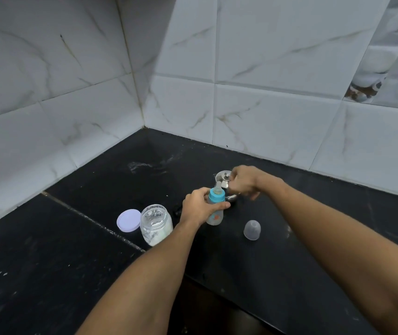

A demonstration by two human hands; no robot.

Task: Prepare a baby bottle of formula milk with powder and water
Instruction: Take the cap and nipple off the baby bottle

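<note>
Nearest you: open powder jar (156, 224), white powder low inside. Its lilac lid (128, 220) lies flat, touching the jar's left side. Clear dome cap (252, 229) stands mouth-down on the dark surface (289, 267), off to the right and apart from the rest.

Middle: baby bottle (215, 216) upright on the surface, blue collar and teat on. Your left hand (196, 206) grips it, fingers (221, 206) wrapped round the body just under the collar.

Behind: your right hand (244, 182) is over the steel vessel (223, 177), which sits just behind the bottle. Its fingers are curled and blurred; cannot tell whether they pinch the lid or only hover.

Likely step: fetching water from the vessel. Hold the bottle planted on the surface and plumb. The collar probably must come off before anything is poured. Lift the vessel's lid clear of the teat, which stands close in front. Pour slowly; the neck is narrow.

Count: jar 1, lilac lid 1, dome cap 1, bottle 1, steel vessel 1, hands 2.
</note>
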